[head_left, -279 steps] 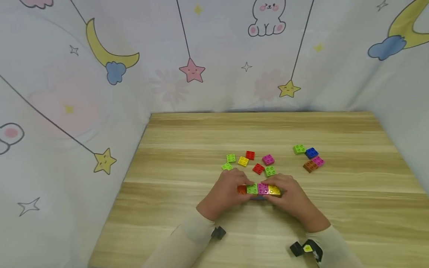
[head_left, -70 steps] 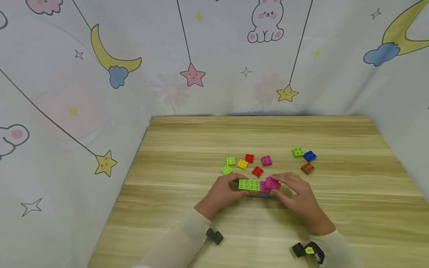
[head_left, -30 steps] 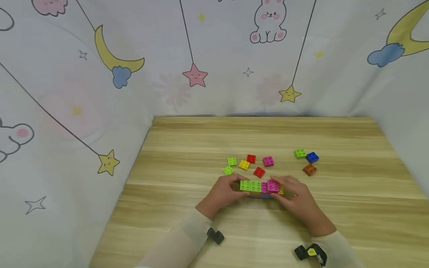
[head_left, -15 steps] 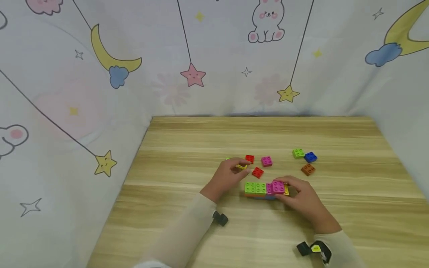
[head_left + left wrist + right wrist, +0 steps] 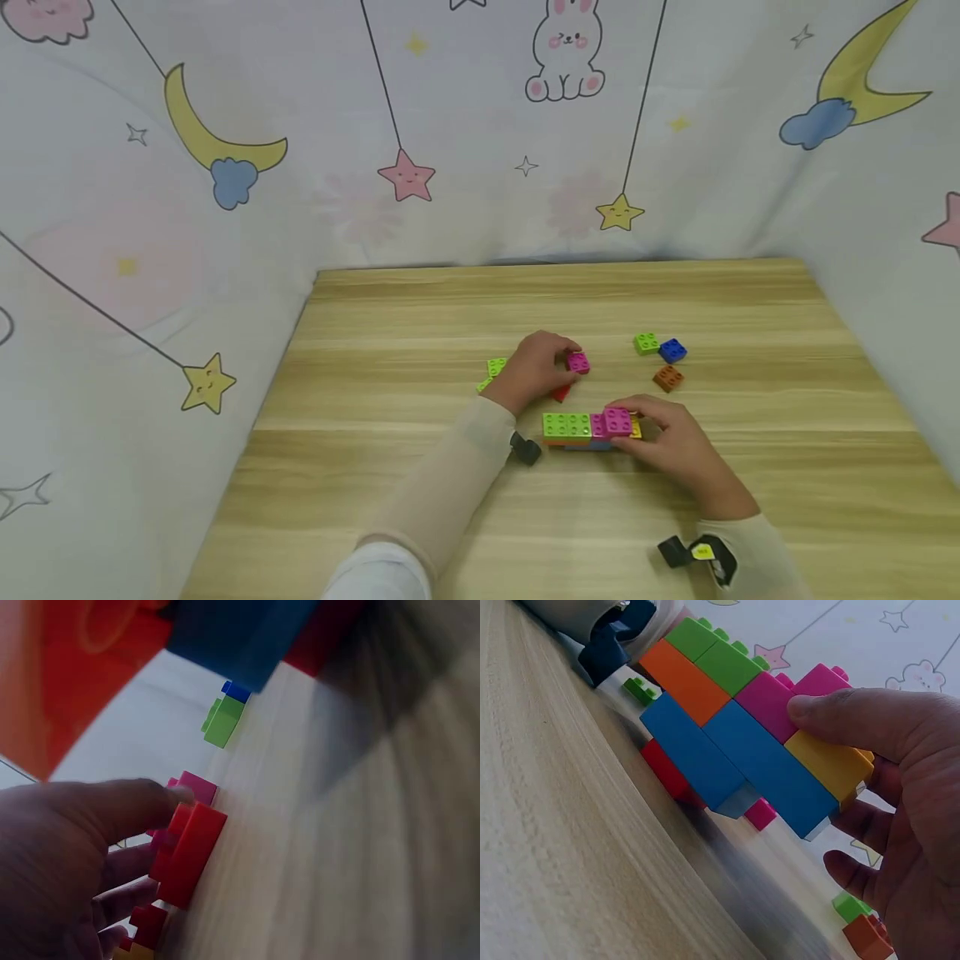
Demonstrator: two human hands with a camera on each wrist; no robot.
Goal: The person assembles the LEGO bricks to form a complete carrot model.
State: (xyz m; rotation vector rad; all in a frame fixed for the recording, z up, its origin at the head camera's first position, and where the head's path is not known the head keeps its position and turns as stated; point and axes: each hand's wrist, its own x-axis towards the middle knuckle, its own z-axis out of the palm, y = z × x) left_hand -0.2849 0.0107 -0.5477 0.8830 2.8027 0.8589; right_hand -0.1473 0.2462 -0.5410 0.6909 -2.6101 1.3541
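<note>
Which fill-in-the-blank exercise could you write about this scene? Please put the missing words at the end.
1. The brick build is held by the person's ____ hand.
2. In the head view, the loose brick between the thumb and fingertip of the left hand is ____.
3. In the right wrist view, the brick directly beneath the build's two green bricks is ____.

Missing words: right; pink; orange.

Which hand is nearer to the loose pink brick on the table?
Left hand: its thumb and a fingertip are at opposite sides of the loose pink brick. The right hand is farther, to the right, nearer the person, gripping the joined bricks.
</note>
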